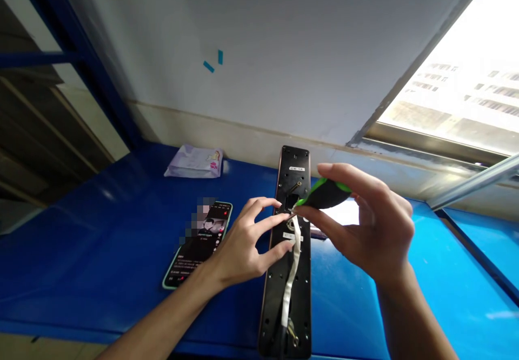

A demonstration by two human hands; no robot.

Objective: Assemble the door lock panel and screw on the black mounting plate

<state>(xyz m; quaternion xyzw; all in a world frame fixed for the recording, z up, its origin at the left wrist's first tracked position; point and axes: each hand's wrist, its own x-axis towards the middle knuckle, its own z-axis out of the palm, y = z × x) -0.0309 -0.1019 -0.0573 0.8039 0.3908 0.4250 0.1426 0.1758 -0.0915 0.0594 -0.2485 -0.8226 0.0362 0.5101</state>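
Note:
A long black panel (279, 295) with small holes, labels and metal posts lies lengthwise in front of me. A cable in white sleeving (288, 290) runs along it. My right hand (365, 219) grips a green-and-black screwdriver (326, 193), tilted, with its shaft end pointing down at the panel's middle. The exact contact point of the tip is hidden by fingers. My left hand (251, 235) rests on the panel's left side, fingers spread. Its index fingertip is close to the screwdriver tip, and its thumb lies near the white cable.
The blue tabletop (101, 241) carries a phone (203, 246) with a lit screen, left of the panel, and a pale purple packet (197, 161) near the wall. A white item (340, 217) lies partly behind my right hand. A window (454, 90) is at the right.

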